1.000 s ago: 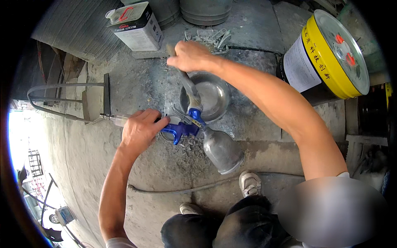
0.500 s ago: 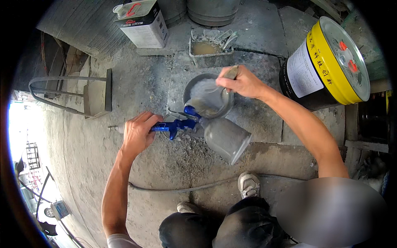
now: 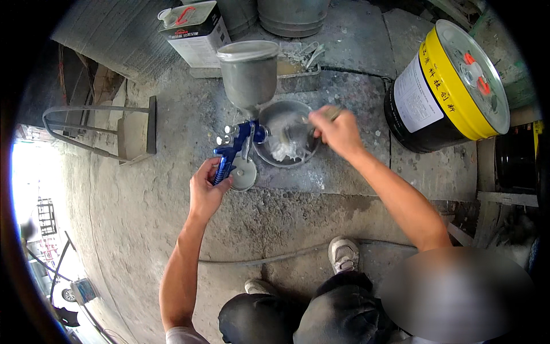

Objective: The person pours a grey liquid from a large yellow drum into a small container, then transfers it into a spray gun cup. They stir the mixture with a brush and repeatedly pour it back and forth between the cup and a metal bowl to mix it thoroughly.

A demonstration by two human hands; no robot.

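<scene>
My left hand is wrapped round the handle of a blue spray gun. Its grey cup stands upright on top, open rim upward, and the nozzle points at a grey round bowl. In the bowl, whitish liquid shows as a frothy patch. My right hand, somewhat blurred, grips a brush at the bowl's right edge; its lower end is smeared by motion inside the bowl. A round pale lid lies beside my left fingers, partly hidden by the gun.
Behind the cup sits a rectangular tub of murky liquid. A metal can stands far left, a yellow-and-black drum at right. A metal frame lies left; a hose crosses the floor before my shoes.
The spray gun has turned so its cup, tilted down to the right before, now stands upright. My left hand moved right. The brush has left the gun and is over the bowl.
</scene>
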